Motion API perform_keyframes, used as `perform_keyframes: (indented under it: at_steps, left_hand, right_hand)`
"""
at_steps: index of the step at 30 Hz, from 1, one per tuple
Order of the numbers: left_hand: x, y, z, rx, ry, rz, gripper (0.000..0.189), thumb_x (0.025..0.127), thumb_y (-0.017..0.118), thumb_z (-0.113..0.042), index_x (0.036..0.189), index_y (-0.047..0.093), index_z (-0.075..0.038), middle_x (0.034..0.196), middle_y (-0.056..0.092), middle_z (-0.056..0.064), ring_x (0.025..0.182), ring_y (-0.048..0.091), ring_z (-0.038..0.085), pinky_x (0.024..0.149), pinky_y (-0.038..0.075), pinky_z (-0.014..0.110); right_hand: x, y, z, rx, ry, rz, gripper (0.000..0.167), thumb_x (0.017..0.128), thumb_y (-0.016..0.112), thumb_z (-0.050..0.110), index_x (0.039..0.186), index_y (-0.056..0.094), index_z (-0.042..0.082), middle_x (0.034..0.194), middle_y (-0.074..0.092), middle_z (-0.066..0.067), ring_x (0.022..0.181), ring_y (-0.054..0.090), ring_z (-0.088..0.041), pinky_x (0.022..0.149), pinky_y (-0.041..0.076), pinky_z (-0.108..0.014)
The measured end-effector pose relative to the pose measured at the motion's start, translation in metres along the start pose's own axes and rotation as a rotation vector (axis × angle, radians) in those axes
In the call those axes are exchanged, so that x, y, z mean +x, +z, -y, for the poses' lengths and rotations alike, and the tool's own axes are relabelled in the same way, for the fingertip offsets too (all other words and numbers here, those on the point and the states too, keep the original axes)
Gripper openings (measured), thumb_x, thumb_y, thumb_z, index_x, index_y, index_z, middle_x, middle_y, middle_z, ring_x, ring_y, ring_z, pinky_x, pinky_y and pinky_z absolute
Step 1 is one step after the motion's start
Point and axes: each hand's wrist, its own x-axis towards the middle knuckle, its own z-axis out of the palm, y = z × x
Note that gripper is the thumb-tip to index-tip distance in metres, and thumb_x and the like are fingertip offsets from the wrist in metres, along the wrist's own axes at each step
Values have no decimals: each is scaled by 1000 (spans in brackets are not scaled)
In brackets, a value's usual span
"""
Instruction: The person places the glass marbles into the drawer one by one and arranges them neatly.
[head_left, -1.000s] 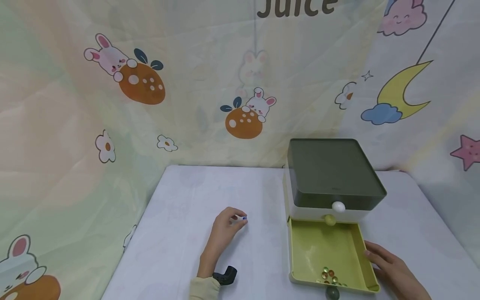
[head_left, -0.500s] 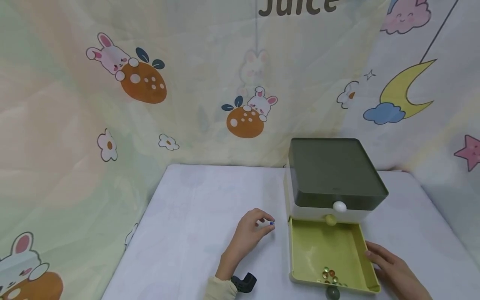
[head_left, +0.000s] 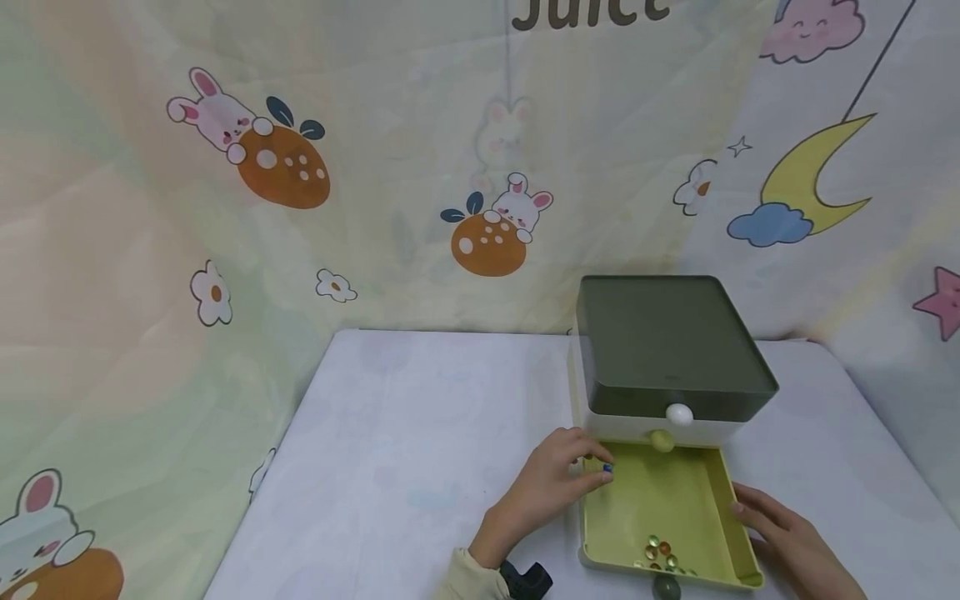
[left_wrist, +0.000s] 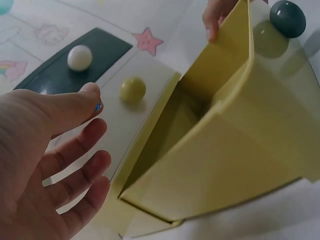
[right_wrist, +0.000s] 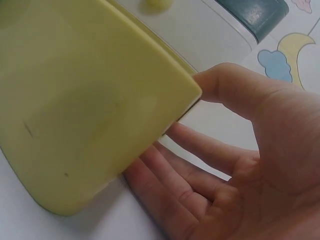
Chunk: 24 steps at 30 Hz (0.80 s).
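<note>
In the head view, my left hand (head_left: 555,475) is over the left rim of the pulled-out lime-yellow drawer (head_left: 637,487). Its thumb and forefinger pinch a small blue marble (left_wrist: 98,107), mostly hidden by the fingertips; the other fingers spread loosely. My right hand (head_left: 795,537) holds the drawer's right side wall, thumb at the rim, with several fingertips hidden behind the drawer in the right wrist view. Several clear, green and amber glass marbles (head_left: 664,547) lie near the drawer's front. A dark green round knob (head_left: 666,587) sits on its front panel.
The drawer belongs to a box with a dark green top (head_left: 660,333), standing at the table's right. A white knob (head_left: 678,414) and a lime knob (head_left: 662,441) project from its front. The white-covered table (head_left: 420,400) meets a printed cloth backdrop (head_left: 390,167).
My left hand has moved right across the table to the drawer's left rim, carrying the blue marble. My right hand and the drawer have stayed in place.
</note>
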Motion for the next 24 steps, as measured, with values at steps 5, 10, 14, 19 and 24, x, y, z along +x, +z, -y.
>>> perform_keyframes:
  at_steps: [5, 10, 14, 19, 24]
  left_hand:
    - [8, 9, -7, 53, 99, 9, 17, 99, 73, -29, 113, 76, -21, 114, 71, -10, 110, 61, 3, 95, 45, 10]
    - [14, 18, -10, 86, 141, 32, 18, 97, 75, -30, 114, 76, -22, 112, 72, -12, 111, 61, 1, 98, 41, 7]
    - [18, 23, -12, 126, 156, 64, 17, 99, 73, -30, 114, 76, -22, 111, 73, -12, 110, 62, 2, 95, 39, 5]
    - [23, 29, -15, 169, 150, 123, 18, 101, 70, -31, 116, 76, -24, 113, 72, -14, 113, 61, -1, 97, 38, 4]
    - [26, 34, -17, 208, 134, 187, 20, 103, 67, -34, 120, 75, -27, 116, 71, -15, 113, 58, -3, 98, 37, 4]
  right_hand:
    - [1, -1, -3, -6, -1, -3, 113, 97, 47, 77, 164, 7, -6, 168, 6, -36, 152, 16, -59, 115, 43, -60]
    - [4, -2, -4, -6, -5, -1, 113, 97, 47, 77, 164, 7, -5, 168, 5, -36, 152, 16, -59, 115, 44, -60]
    - [4, -2, -5, -7, -1, -2, 114, 97, 47, 78, 164, 8, -5, 168, 6, -36, 152, 17, -59, 114, 44, -60]
    - [3, -3, -4, -2, 4, -5, 115, 96, 47, 78, 164, 7, -5, 168, 6, -37, 152, 16, -59, 115, 43, -61]
    - [3, -2, -4, -20, 8, -3, 115, 96, 46, 79, 164, 8, -6, 167, 7, -38, 151, 17, -60, 115, 44, -60]
